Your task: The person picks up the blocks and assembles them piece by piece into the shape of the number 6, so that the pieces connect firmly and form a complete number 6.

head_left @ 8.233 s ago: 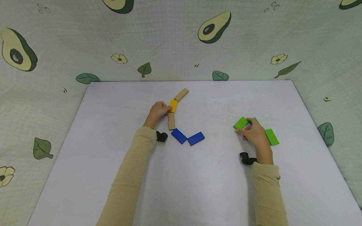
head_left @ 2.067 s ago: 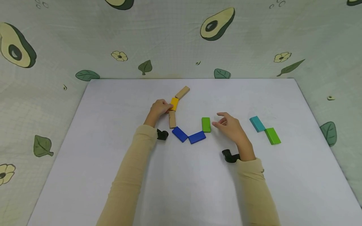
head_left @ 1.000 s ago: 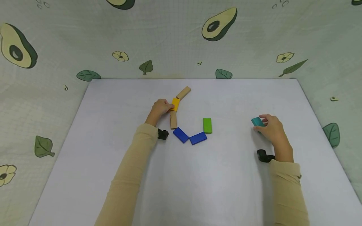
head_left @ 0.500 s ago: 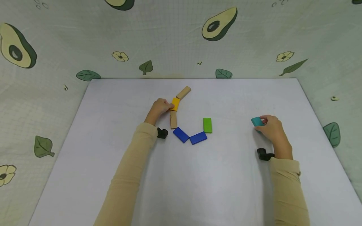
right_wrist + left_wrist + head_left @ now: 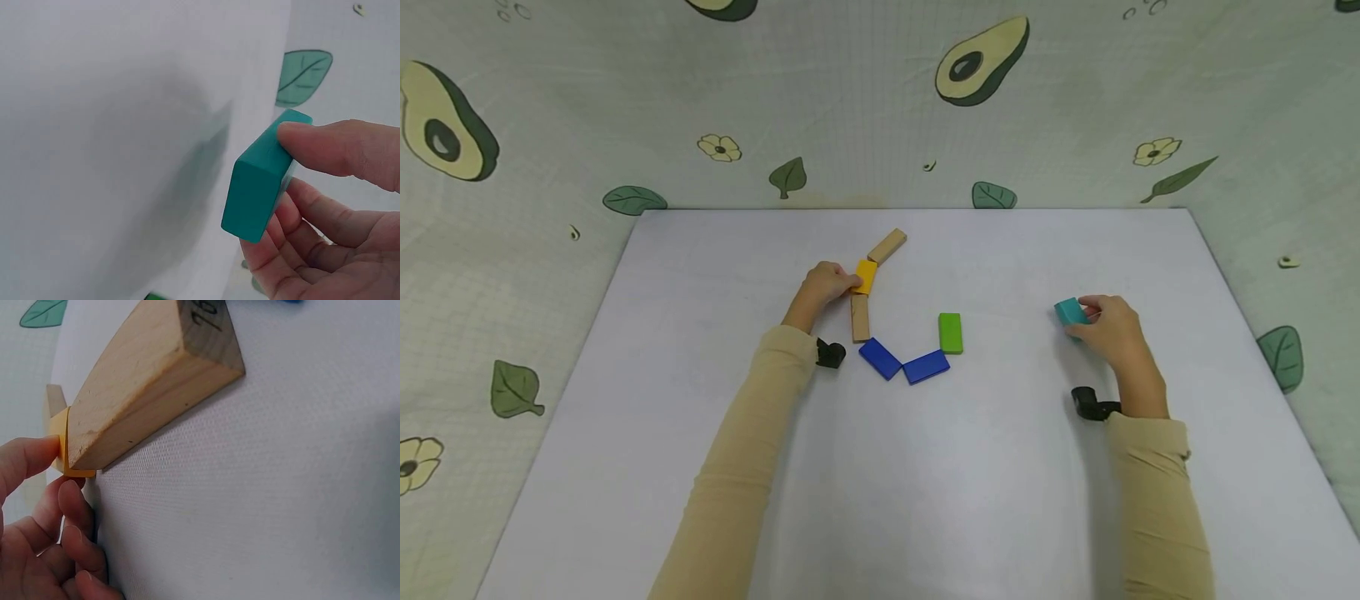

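Observation:
In the head view my left hand (image 5: 822, 287) pinches a yellow block (image 5: 867, 276), which stands in a curved chain between two plain wooden blocks. The left wrist view shows thumb and fingers on that yellow block (image 5: 61, 430) beside a wooden block (image 5: 147, 381) with writing on its end. Two blue blocks (image 5: 880, 358) and an upright-lying green block (image 5: 951, 333) continue the chain to the right. My right hand (image 5: 1112, 329) grips a teal block (image 5: 1070, 312) between thumb and fingers. In the right wrist view the teal block (image 5: 259, 175) is off the table, its shadow apart from it.
The white table (image 5: 925, 492) has its far edge against an avocado-printed cloth (image 5: 850, 100). A green block edge (image 5: 156, 296) shows at the bottom of the right wrist view; in the head view my right arm hides that spot. Each wrist wears a black camera (image 5: 1086, 404).
A green block went from the right side to the end of the chain. My right hand then took the teal block, lifted it and moved slightly left and away. My left hand stayed put.

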`<state>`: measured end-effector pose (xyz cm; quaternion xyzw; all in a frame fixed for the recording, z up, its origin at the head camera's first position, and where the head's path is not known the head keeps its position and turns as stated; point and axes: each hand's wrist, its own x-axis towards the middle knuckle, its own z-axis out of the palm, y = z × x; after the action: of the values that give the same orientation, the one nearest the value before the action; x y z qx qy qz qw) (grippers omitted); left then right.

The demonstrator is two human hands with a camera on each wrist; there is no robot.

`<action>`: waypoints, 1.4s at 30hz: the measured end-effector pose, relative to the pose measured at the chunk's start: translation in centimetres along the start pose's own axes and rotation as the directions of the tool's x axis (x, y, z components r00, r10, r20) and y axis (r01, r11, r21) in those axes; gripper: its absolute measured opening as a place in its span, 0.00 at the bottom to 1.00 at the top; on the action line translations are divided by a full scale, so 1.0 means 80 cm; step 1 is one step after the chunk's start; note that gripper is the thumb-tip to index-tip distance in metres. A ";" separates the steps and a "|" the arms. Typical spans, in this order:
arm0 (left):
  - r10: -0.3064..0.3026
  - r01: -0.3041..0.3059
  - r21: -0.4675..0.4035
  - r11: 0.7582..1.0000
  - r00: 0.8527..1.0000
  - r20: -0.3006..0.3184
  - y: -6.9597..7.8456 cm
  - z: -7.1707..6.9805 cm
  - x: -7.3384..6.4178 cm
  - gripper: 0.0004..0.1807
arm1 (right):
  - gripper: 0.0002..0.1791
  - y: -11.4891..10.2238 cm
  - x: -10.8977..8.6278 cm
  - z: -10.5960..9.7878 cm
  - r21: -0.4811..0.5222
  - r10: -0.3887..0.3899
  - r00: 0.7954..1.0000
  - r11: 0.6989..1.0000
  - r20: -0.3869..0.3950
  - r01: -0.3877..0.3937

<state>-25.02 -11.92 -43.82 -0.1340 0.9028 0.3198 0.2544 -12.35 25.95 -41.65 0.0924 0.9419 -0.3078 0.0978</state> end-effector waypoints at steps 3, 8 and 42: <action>0.006 -0.006 0.003 1.000 1.000 -0.004 -0.001 0.002 0.005 0.16 | 0.30 -0.014 0.003 0.003 0.010 -0.024 1.000 1.000 0.007 0.024; 0.020 -0.020 -0.008 1.000 1.000 -0.016 -0.003 0.005 0.013 0.16 | 0.29 -0.041 0.008 0.013 0.027 -0.058 0.998 0.998 0.022 0.057; -0.014 0.014 -0.008 1.000 1.000 -0.001 0.000 0.001 0.000 0.15 | 0.26 -0.163 0.056 0.072 0.082 -0.385 0.911 0.923 0.146 0.376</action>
<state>-24.98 -11.89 -43.87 -0.1413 0.9007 0.3217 0.2555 -19.00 12.62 -39.97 -0.1153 0.9226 -0.3518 0.1087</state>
